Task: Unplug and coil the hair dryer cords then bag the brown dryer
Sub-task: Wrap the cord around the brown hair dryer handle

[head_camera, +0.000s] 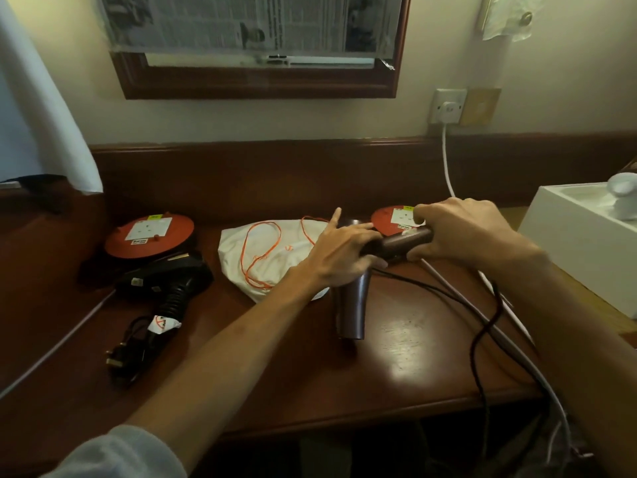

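Two bare forearms are stretched forward over a dark wooden desk (pixel 396 367), seen from above. The left hand (pixel 339 253) is laid over the body of the brown dryer (pixel 365 270); its thumb and lower fingers are wrapped around the body, while the index finger is pointed up and away. The right hand (pixel 458 229) is closed around the dryer's handle, which is held roughly level and pointed to the right. The dryer's barrel is angled down toward the viewer, its open end just above the desk or resting on it; which cannot be told.

A dark cord (pixel 482 336) is trailed from the handle end, looped across the desk's right side and dropped over the front edge. Beside it a grey-white cable (pixel 510 346) is run the same way.

Just behind the left hand a white drawstring bag (pixel 269 250) with an orange string is spread flat on the desk, partly hidden by the wrist. Behind the right hand an orange cable reel (pixel 393 219) is partly covered by the fingers. A second orange reel (pixel 150 234) is placed at the far left, and in front of it a black dryer (pixel 169 281) is laid down with its black cord bundled near its handle.

On the wall, a white plug (pixel 450 108) is seated in a socket, its white lead hanging down behind the right hand. A white box (pixel 582 236) is set at the right edge.
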`<state>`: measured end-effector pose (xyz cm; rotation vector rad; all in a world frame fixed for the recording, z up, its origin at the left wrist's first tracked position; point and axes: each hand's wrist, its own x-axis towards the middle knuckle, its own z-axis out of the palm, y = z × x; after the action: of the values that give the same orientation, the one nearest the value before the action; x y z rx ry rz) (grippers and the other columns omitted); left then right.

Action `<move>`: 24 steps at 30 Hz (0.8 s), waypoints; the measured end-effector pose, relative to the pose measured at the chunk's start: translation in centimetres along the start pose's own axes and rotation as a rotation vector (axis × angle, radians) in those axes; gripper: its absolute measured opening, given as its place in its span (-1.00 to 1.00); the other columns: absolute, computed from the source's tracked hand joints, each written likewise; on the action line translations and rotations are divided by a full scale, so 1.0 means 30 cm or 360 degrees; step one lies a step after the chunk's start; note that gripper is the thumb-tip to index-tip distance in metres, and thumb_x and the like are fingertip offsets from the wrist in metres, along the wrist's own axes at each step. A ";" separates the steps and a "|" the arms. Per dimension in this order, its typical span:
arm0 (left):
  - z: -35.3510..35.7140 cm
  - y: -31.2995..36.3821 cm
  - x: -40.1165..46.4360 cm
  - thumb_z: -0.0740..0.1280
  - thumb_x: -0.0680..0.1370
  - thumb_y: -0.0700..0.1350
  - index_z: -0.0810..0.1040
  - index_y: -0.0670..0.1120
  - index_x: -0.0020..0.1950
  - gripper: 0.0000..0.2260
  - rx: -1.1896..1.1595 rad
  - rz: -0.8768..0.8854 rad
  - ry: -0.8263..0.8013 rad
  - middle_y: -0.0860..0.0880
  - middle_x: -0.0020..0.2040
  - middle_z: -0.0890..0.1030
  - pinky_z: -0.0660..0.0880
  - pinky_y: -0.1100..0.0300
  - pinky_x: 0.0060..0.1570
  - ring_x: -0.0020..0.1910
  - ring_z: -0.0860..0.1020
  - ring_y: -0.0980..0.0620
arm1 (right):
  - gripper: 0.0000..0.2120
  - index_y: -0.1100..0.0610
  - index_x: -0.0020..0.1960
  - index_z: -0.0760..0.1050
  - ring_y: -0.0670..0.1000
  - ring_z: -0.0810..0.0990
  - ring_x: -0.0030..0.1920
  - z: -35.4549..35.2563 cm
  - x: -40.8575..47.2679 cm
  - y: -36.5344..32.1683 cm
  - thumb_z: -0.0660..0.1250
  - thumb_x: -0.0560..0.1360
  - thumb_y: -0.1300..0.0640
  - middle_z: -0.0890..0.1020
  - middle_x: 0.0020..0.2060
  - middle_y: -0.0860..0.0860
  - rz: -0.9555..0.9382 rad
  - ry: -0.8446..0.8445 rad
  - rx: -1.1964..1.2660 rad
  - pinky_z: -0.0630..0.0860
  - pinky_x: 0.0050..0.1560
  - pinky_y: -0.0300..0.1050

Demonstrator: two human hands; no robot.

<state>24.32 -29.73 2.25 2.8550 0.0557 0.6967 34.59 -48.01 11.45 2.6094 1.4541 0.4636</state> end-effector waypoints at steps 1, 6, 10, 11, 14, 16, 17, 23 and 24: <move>0.002 -0.004 -0.022 0.43 0.53 0.11 0.55 -0.10 0.39 -0.52 -0.0063 -0.0079 0.0024 -0.15 0.43 0.52 -0.09 -0.23 0.55 0.47 0.41 -0.07 | -0.48 -0.07 0.27 0.44 0.10 0.62 0.05 -0.009 -0.011 0.013 0.47 0.41 -0.25 0.64 0.08 -0.02 0.0013 -0.0003 0.0096 0.56 -0.02 0.02; 0.008 -0.058 -0.132 0.43 0.48 0.16 0.62 -0.08 0.26 -0.55 -0.0393 -0.0348 0.0292 -0.06 0.20 0.65 0.48 -0.01 0.19 0.20 0.56 -0.07 | -0.40 -0.03 0.42 0.35 0.01 0.66 -0.17 0.002 -0.082 0.071 0.52 0.46 0.08 0.64 -0.10 0.03 0.0131 0.0296 0.1263 0.61 -0.19 -0.11; 0.012 -0.057 -0.204 0.42 0.50 0.15 0.66 -0.07 0.18 -0.62 -0.0673 -0.0519 0.0393 0.00 0.02 0.68 0.57 0.12 -0.04 -0.03 0.61 0.03 | -0.69 0.13 0.28 0.44 0.18 0.70 -0.31 0.038 -0.154 -0.011 0.38 0.56 0.20 0.67 -0.27 0.21 0.0086 0.0307 0.2053 0.69 -0.28 -0.02; 0.015 -0.053 -0.217 0.44 0.52 0.13 0.67 -0.07 0.18 -0.65 -0.0725 -0.0554 0.0427 0.02 0.00 0.68 0.56 0.24 -0.05 -0.04 0.61 0.07 | -0.76 0.16 0.25 0.46 0.17 0.70 -0.29 0.055 -0.169 -0.052 0.33 0.59 0.22 0.66 -0.29 0.20 0.0053 0.0358 0.2100 0.67 -0.25 -0.07; 0.032 -0.046 -0.245 0.49 0.52 0.03 0.69 -0.07 0.14 -0.73 -0.0852 -0.0649 0.0476 0.07 -0.05 0.67 0.43 0.49 -0.12 -0.07 0.61 0.16 | -0.75 0.18 0.30 0.50 0.09 0.63 -0.29 0.148 -0.195 -0.179 0.22 0.65 0.28 0.62 -0.28 0.18 0.0033 0.0497 0.2112 0.60 -0.20 -0.16; 0.066 -0.061 -0.265 0.51 0.50 0.04 0.69 -0.08 0.14 -0.71 -0.0945 -0.0722 0.0462 0.05 -0.01 0.69 0.49 0.41 -0.04 -0.02 0.64 0.11 | -0.59 0.10 0.49 0.37 0.05 0.58 -0.27 0.230 -0.207 -0.261 0.19 0.66 0.28 0.60 -0.25 0.14 0.0073 0.0462 0.2054 0.55 -0.21 -0.16; 0.088 -0.074 -0.276 0.52 0.47 0.09 0.68 -0.08 0.15 -0.65 -0.1006 -0.0774 0.0474 0.02 0.03 0.70 0.54 0.30 0.02 0.02 0.65 0.09 | -0.50 0.03 0.56 0.25 0.00 0.57 -0.26 0.276 -0.213 -0.299 0.18 0.66 0.27 0.59 -0.26 0.09 0.0074 0.0406 0.1973 0.54 -0.21 -0.20; 0.154 -0.089 -0.283 0.49 0.42 0.19 0.65 0.03 0.17 -0.60 -0.1142 -0.0836 0.0615 0.09 0.07 0.64 0.53 0.20 0.14 0.13 0.59 0.10 | -0.27 -0.11 0.58 -0.19 -0.19 0.51 -0.26 0.411 -0.223 -0.421 0.14 0.64 0.33 0.41 -0.25 -0.23 0.0014 0.0195 0.1656 0.47 -0.17 -0.39; 0.157 -0.087 -0.278 0.46 0.43 0.23 0.65 0.04 0.18 -0.59 -0.1106 -0.0815 0.0616 0.13 0.06 0.63 0.52 0.20 0.14 0.14 0.57 0.11 | -0.28 -0.06 0.60 -0.16 -0.19 0.48 -0.29 0.417 -0.206 -0.418 0.14 0.64 0.33 0.38 -0.25 -0.26 0.0017 0.0220 0.1604 0.45 -0.17 -0.41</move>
<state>19.10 -28.74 -6.15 1.9078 0.4779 0.9113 25.41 -46.01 -4.80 3.3344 2.1237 -0.1753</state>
